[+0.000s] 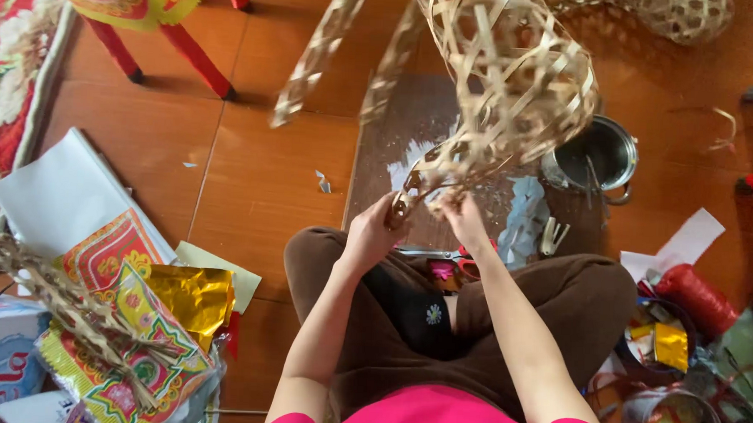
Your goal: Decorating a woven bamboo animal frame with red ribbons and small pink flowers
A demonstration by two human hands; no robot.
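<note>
Both hands, left hand (374,228) and right hand (460,216), have fingers pinching loose strips under a pale open-weave bamboo frame (506,74), held up, blurry.

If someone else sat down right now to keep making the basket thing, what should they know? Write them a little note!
Left hand: pinching the strip ends at the bottom of the woven bamboo frame, held up above the lap.
Right hand: gripping strips right beside the left, on the same loose ends.
Things nearby: metal pot on the floor to the right, red spool of cord by the right knee, gold foil sheet and printed paper to the left, braided strips on top of that pile.
Done: the round open weave of the frame is formed.
Left: the ends at the hands hang loose, not yet tied.
</note>
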